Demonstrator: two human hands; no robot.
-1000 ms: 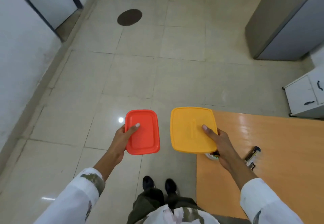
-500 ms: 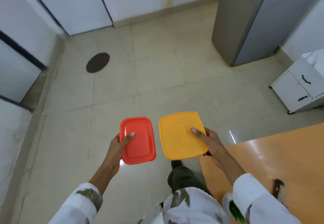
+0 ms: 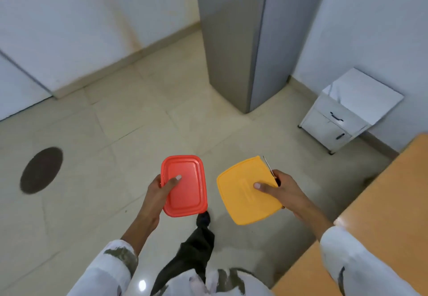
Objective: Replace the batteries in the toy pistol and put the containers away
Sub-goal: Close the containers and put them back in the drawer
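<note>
My left hand (image 3: 159,190) grips a red lidded container (image 3: 186,185) from its left side, thumb on the lid. My right hand (image 3: 281,190) grips a yellow lidded container (image 3: 243,193) from its right side, thumb on the lid; a thin screwdriver (image 3: 269,168) sticks out along that container's edge from the same hand. Both containers are carried level above the tiled floor, side by side and apart. The toy pistol is out of view.
A grey fridge (image 3: 234,41) stands ahead. A small white cabinet (image 3: 342,117) sits by the right wall. The orange table (image 3: 379,221) edge is at my right. A dark round drain cover (image 3: 41,170) lies on the floor at left. My foot (image 3: 203,218) steps forward.
I have turned right and walked away from the table; the fridge and cabinet are now closer and more central. Both hands still carry the containers; the screwdriver tip now shows.
</note>
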